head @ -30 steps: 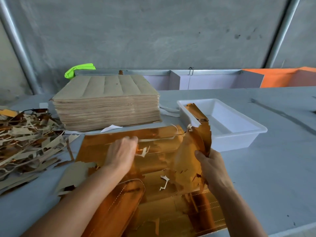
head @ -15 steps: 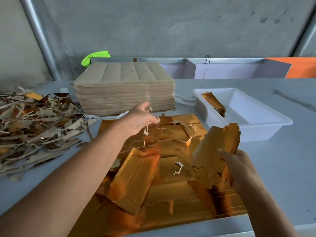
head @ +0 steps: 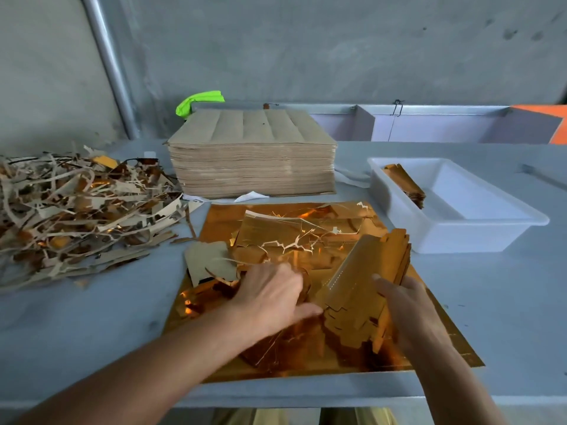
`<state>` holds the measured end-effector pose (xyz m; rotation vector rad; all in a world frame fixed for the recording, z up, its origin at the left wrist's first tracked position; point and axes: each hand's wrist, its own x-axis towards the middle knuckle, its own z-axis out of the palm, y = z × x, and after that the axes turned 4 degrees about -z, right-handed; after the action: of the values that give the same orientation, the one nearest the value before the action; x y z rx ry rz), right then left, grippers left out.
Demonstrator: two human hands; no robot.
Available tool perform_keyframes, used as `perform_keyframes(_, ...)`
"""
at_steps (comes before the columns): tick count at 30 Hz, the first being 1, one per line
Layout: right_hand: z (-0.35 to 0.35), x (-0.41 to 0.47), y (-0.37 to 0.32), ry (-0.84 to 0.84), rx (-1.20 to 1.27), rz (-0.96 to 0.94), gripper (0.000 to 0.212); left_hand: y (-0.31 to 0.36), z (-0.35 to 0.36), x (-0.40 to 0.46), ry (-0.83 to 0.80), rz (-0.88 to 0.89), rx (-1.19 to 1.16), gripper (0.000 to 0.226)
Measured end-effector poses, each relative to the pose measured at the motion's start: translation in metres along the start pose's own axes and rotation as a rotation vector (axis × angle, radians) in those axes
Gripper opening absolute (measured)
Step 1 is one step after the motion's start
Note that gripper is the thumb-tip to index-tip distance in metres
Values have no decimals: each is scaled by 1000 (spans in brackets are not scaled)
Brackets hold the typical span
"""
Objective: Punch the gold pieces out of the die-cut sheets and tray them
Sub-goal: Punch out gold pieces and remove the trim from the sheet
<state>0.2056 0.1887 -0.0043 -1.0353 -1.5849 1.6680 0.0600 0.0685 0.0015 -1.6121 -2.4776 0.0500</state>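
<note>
Both hands have come down since half a second ago: the left hand point(head: 270, 297), then raised toward the brown stack with a scrap, now lies low on the gold sheet point(head: 441, 342), fingers spread and pressing on loose pieces, grip released. The right hand point(head: 408, 311) grasps the gathered bundle of gold pieces point(head: 365, 277), now tilted with its lower end resting on the sheet. By judgement, the bundle is being squared for transfer. Farther out on the tabletop point(head: 92, 317), torn skeleton remnants point(head: 294, 243) litter the sheet. The white tray point(head: 460, 237) to the right holds one small stack of pieces point(head: 405, 185). Beyond stand the uncut stack of sheets point(head: 251, 154) and, left, the waste pile point(head: 76, 210)
</note>
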Motion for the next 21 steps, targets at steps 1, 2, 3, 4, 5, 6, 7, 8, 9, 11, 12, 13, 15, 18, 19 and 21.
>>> perform_keyframes(1,3,-3,-1,-6,-4,-2,20,3,8,-1,-27,-55,33,63)
perform_keyframes(2,5,-4,0,-14,-4,0,22,4,14,-1,-45,-105,13,65)
perform_keyframes(3,6,-6,1,-23,-10,7,22,3,17,-2,-48,-134,-19,65)
perform_keyframes(4,6,-7,2,-28,-17,7,22,2,18,-2,-57,-134,-55,62)
perform_keyframes(5,5,-8,2,-29,-26,4,22,0,18,-3,-62,-117,-79,57)
perform_keyframes(6,5,-8,2,-29,-32,0,22,-2,17,-4,-66,-99,-102,53)
perform_keyframes(7,5,-9,2,-29,-38,0,22,-6,15,-4,-70,-93,-132,49)
perform_keyframes(8,6,-10,2,-35,-37,4,21,-10,14,-4,-85,-102,-159,47)
perform_keyframes(9,8,-11,1,-44,-35,10,18,-13,14,-4,-107,-120,-181,46)
perform_keyframes(11,10,-12,1,-59,-35,18,11,-17,15,-3,-132,-180,-193,53)
perform_keyframes(12,10,-12,1,-62,-37,22,8,-15,16,-1,-128,-224,-181,61)
perform_keyframes(13,10,-12,2,-59,-41,29,7,-12,18,2,-121,-277,-160,71)
perform_keyframes(15,10,-12,3,-42,-37,46,8,-2,20,10,-111,-360,-100,84)
perform_keyframes(18,8,-11,4,-35,-33,88,1,9,24,20,-123,-373,-10,84)
perform_keyframes(19,6,-10,5,-36,-34,97,2,9,26,22,-125,-365,9,80)
perform_keyframes(21,4,-8,7,-29,-32,104,7,6,27,23,-111,-321,20,66)
